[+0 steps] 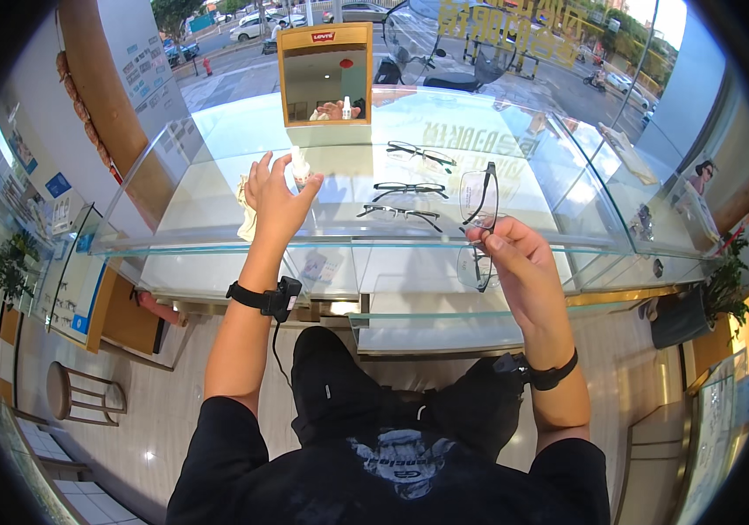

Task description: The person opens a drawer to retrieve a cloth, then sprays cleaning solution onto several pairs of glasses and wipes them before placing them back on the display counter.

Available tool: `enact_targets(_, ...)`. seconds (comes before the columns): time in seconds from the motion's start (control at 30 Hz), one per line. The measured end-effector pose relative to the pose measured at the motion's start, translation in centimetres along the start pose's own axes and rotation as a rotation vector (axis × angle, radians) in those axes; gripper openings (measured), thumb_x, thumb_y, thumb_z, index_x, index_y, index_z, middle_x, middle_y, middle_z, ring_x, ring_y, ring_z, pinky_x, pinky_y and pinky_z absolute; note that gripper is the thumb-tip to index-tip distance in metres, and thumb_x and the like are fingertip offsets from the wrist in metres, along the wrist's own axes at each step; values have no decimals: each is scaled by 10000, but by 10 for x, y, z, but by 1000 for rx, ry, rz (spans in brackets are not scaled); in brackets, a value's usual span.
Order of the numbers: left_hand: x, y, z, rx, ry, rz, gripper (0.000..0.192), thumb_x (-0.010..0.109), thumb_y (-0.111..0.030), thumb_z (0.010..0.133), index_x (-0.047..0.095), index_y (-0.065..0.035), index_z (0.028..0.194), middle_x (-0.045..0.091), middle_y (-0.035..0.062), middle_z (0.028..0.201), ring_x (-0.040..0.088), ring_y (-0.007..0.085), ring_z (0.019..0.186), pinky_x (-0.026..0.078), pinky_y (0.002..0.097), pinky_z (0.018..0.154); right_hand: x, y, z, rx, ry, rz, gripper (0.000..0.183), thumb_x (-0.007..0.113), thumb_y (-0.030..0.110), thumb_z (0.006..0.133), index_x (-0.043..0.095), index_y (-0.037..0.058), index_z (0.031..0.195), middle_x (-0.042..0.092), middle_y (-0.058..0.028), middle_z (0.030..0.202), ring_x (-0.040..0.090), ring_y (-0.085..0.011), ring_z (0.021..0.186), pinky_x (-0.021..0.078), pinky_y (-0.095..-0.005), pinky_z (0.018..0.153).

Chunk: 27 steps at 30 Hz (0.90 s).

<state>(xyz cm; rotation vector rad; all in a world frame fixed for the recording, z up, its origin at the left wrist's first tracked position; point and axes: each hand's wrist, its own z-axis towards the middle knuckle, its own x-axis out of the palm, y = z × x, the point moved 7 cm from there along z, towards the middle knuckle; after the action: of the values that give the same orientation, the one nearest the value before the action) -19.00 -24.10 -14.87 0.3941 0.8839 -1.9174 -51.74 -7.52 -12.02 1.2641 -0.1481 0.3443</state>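
My left hand (277, 203) is over the glass counter with its fingers apart. Its thumb and index finger are on either side of a small white spray bottle (300, 169), which stands upright; no firm grip shows. A crumpled cream cloth (246, 220) lies beside that hand, partly hidden by it. Near the bridge, my right hand (524, 257) pinches a pair of dark-framed eyeglasses (491, 187), held up on end with one lens above the other. Three more pairs lie on the counter: the far eyeglasses (422, 154), the middle eyeglasses (410, 189) and the near eyeglasses (401, 213).
A wood-framed mirror (326, 75) stands at the counter's back, reflecting a hand and the bottle. The glass display counter (217, 248) has a front edge crossing below my hands. A lower glass-topped shelf (440, 331) is before my knees. Left, a round stool (82, 394) stands on the floor.
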Motion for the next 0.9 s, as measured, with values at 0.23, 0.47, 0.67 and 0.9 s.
enact_targets(0.23,20,8,-6,39,61,3,523,702,-446,896,629,-38,1216,610,197,1340,470,396,1338,227,552,1148,-3,-1,-5,28,-10,-16,76,695,129,955,679,72,1003,735,-63,1086,622,-109,1032,422,-289,972)
enact_targets(0.47,-3,-54,-18,-133,247,-1144,285,544,-310,972,606,-32,971,634,85,823,623,189,743,496,311,726,-3,-6,-1,34,-8,-44,58,685,128,961,666,80,989,733,-60,1073,606,-86,985,427,-272,936)
enact_targets(0.67,-9,-106,-52,-249,662,-1585,696,252,-669,1004,474,-93,681,417,22,530,393,154,490,349,300,518,24,-17,11,116,22,-145,107,688,157,970,667,59,1006,717,-27,1032,591,-62,924,438,-238,862)
enact_targets(0.9,-2,-134,-70,-373,726,-1523,795,177,-791,961,324,-145,522,288,-24,444,236,118,393,219,281,418,38,-30,12,133,48,-117,132,678,169,975,668,43,1012,714,-36,1037,605,-92,1002,419,-262,945)
